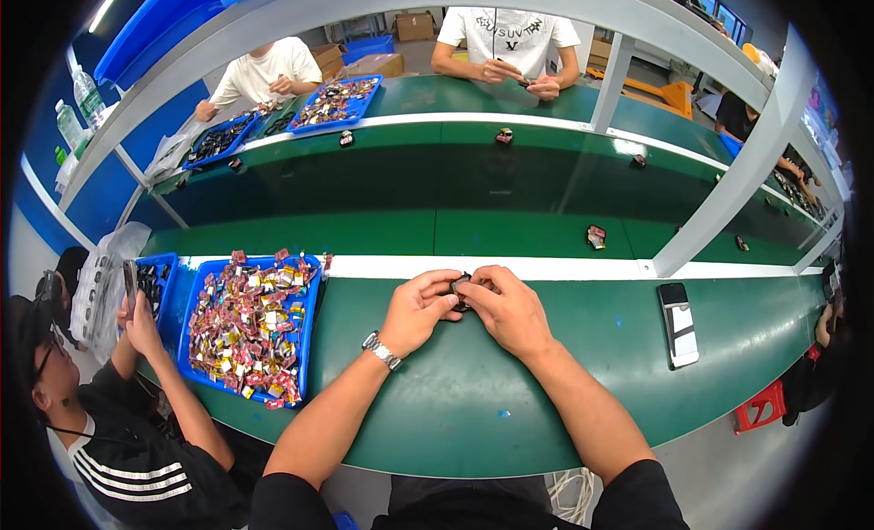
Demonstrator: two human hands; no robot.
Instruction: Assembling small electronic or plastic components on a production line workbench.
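My left hand (421, 313) and my right hand (512, 313) meet over the green worktable (546, 402), near its white far edge. Between their fingertips is a small black housing (462, 284), gripped from both sides. A reddish bit shows within it, but the fingers cover most of the part. To the left of my left forearm stands a blue tray (312, 334), heaped with small circuit boards (246, 325) in red, yellow and white. My left wrist wears a metal watch (381, 350).
Beyond the white edge runs a green conveyor (528, 239) carrying a small assembly (595, 237). A flat black-and-white object (678, 325) lies at right. A grey post (728, 193) rises behind it. At left, a co-worker (127, 439) holds a phone-like device (131, 284). Others work across the line.
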